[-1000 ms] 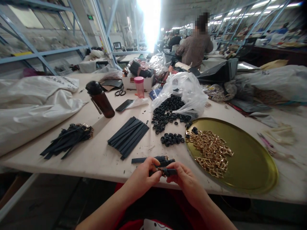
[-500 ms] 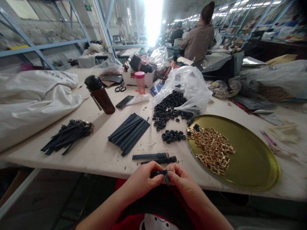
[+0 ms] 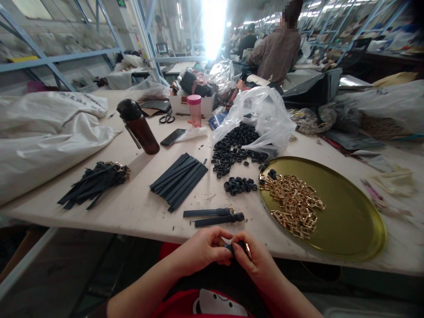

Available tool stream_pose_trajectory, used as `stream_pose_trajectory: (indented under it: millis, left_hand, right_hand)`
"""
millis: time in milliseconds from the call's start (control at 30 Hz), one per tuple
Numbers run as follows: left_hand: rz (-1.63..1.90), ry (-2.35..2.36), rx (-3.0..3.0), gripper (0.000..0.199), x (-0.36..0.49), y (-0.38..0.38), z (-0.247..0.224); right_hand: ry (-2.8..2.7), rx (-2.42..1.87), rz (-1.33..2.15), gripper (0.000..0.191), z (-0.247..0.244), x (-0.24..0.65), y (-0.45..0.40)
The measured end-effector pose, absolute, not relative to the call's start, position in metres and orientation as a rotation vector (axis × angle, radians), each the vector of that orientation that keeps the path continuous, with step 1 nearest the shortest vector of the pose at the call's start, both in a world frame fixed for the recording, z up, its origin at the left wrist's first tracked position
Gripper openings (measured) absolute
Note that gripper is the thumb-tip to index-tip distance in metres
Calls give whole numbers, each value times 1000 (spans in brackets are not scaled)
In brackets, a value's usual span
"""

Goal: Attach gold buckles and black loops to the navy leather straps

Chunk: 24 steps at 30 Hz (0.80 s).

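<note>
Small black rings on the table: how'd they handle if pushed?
The black rings will probably scatter easily, since they lie loose in a heap and nothing binds them. Their matte surface suggests rubber or similar, so they're likely not very slippery. Any standing on edge might roll, but that's too small to tell.

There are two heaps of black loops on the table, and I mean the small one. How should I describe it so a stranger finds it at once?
On the long white work table, find the large round brass-coloured tray. Just left of its rim lies a small compact cluster of black loops. It stands apart from the much larger loose spread of the same loops, which lies further away, against the clear plastic bag.
</note>
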<state>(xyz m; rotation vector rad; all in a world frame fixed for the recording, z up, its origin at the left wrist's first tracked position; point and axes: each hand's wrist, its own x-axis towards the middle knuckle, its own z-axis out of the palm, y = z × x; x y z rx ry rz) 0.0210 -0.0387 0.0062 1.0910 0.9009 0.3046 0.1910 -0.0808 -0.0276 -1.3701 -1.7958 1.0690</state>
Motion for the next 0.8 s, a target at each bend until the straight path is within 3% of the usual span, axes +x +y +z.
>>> stream_pose_trajectory:
  millis: [167,367,567,700,800]
  left_hand:
    - [291,787,967,34,20,-44,-2]
    - [305,691,939,43,13,-43,10]
    - [307,757,973,35,20,-47,1]
    - [144,910,1170,16,16,-44,3]
    - [26,959,1301,15,12,-43,10]
  right_hand:
    - [-1897,-1359,1082,14,-30,190,-89]
    - [-1731,-1381,1216,19,-34,187,-87]
    - [-1730,-1383,1196,21,-36,185,-91]
    - [-1679,-1473,1081,21,-40,181,-93]
    - [-1667,-1530,984,20,-43,178,-91]
